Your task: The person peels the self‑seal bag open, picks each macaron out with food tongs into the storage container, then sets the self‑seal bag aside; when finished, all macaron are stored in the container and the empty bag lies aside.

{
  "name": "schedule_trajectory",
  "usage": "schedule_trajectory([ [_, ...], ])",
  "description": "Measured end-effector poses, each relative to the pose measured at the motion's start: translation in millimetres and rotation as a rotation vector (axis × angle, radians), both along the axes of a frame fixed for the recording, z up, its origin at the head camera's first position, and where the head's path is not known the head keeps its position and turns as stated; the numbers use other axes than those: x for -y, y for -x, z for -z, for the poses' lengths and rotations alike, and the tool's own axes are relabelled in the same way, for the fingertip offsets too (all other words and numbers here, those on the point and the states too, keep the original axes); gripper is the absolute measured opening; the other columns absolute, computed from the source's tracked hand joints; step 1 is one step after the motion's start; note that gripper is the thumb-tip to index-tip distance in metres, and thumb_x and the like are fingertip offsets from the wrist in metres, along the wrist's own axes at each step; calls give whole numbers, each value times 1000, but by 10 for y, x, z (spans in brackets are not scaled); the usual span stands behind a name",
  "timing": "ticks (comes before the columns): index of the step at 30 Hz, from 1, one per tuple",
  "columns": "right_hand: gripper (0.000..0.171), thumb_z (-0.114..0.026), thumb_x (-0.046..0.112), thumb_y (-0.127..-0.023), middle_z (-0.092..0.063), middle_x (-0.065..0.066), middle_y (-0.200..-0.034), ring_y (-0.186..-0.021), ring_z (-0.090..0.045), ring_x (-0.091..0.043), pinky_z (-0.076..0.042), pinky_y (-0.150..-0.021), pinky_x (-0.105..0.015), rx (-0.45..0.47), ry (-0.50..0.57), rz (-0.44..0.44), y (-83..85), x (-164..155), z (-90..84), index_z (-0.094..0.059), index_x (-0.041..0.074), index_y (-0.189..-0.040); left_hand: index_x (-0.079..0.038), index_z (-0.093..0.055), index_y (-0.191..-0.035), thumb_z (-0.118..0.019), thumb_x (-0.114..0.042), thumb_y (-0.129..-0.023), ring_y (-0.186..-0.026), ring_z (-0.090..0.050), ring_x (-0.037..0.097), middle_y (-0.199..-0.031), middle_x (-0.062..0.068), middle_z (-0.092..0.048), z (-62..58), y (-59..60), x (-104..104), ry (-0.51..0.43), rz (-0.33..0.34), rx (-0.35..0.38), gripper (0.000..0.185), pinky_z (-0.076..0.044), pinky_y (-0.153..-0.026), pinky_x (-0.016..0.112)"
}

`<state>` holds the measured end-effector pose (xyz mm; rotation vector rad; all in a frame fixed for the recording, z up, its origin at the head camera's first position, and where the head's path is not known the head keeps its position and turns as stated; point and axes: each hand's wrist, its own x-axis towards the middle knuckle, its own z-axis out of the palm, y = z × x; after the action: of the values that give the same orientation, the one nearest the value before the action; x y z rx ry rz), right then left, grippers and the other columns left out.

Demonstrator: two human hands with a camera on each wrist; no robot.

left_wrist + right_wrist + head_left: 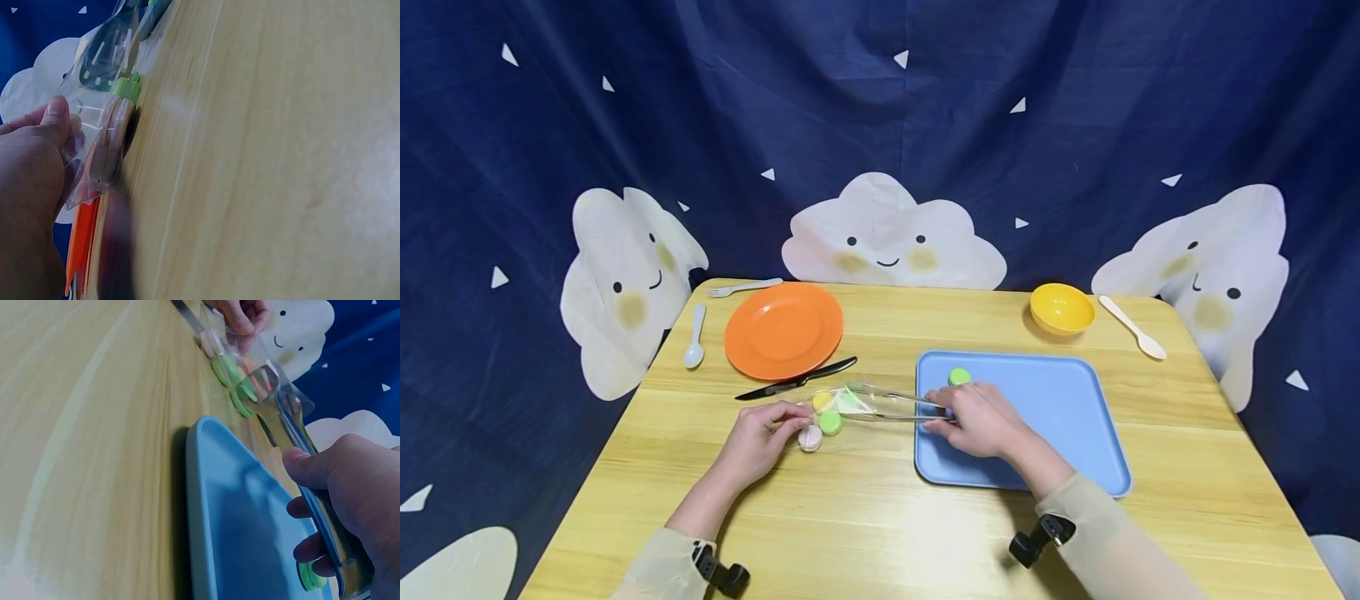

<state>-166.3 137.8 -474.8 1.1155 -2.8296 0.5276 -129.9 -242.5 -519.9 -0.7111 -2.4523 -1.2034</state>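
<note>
Left hand (758,440) pinches the edge of the clear bag (831,406), lower centre of the head view, flat on the counter (880,533). Right hand (973,419) is curled round the metal tongs (891,403); tips are inside the bag mouth near the green macaron (831,422). Pink macaron (809,438) sits at the bag's lower-left end, a yellow one beside the green. One green piece (958,377) already lies on the blue tray (1060,417).

To do it well, I'd say: keep the bag mouth held wide, close the tongs gently across the macaron's flat faces, draw straight out toward the tray.
</note>
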Motion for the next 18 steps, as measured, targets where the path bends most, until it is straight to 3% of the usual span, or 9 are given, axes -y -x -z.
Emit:
schedule_trajectory([
  [4,26,-80,40,-95,-66,13,-81,-65,-55,-10,-48,-56,-39,20,-12,2,44,17,8,-77,17,-106,-11,-81,-99,-82,5,-88,-103,-77,23,-101,-3,-80,-9,11,-13,4,1,0,20,-53,-96,15],
  [8,34,-79,40,-96,-78,5,-99,-81,-70,-17,-57,-66,-46,82,-10,22,58,32,9,-80,14,-118,-12,-82,-99,-84,4,-87,-102,-77,21,-102,-5,-80,-26,6,-28,15,-14,-2,20,-52,-95,14],
  [12,36,-77,40,-98,-79,2,-109,-93,-74,-21,-59,-75,-49,116,-9,32,63,43,8,-80,14,-122,-10,-82,-99,-85,4,-87,-102,-77,20,-103,-4,-80,-35,7,-29,27,-22,-6,19,-52,-95,13],
  [18,33,-78,37,-97,-79,3,-100,-72,-63,-11,-56,-66,-43,108,21,9,52,-1,-24,-80,13,-119,-9,-82,-100,-84,3,-89,-102,-77,20,-106,-1,-80,-29,6,-9,45,-21,-8,17,-54,-93,15],
])
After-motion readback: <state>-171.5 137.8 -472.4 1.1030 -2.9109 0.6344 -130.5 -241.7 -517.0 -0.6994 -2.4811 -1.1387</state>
